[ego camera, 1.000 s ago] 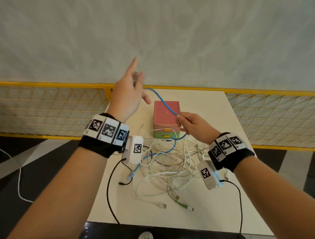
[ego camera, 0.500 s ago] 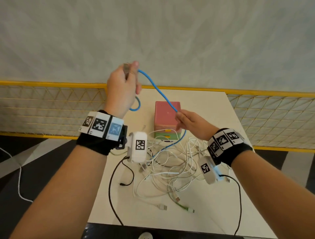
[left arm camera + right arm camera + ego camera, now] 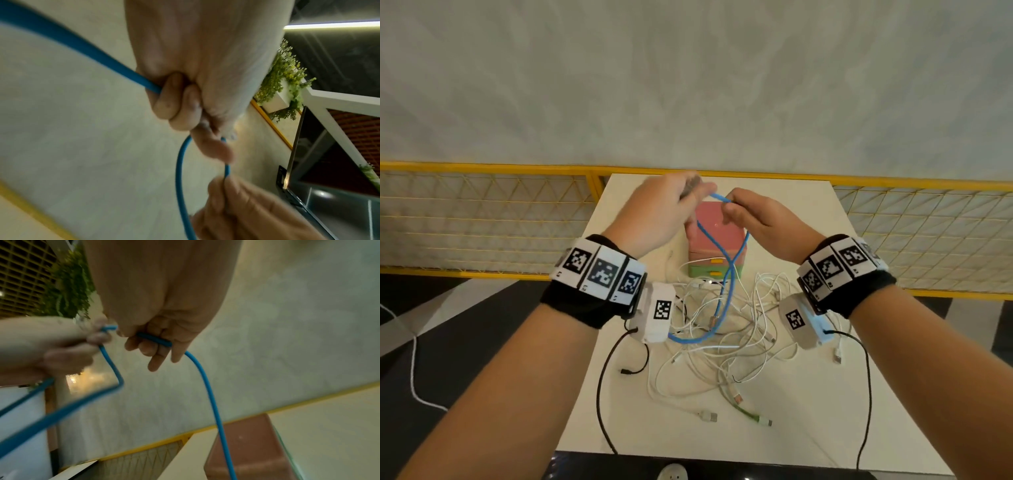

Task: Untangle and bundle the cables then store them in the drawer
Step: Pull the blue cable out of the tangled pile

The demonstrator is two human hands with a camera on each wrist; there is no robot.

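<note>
Both hands are working high in the centre of the head view, above the pink drawer box (image 3: pixel 717 228). The left hand (image 3: pixel 661 212) is curling its fingers round one run of the blue cable (image 3: pixel 724 291), and the right hand (image 3: pixel 756 219) is pinching the next run just beside it, probably gathering loops into a bundle. Below them the blue strands are crossing and dropping into the white cable tangle (image 3: pixel 726 339) in the middle of the table (image 3: pixel 808 428), so it is likely not quite free yet.
</note>
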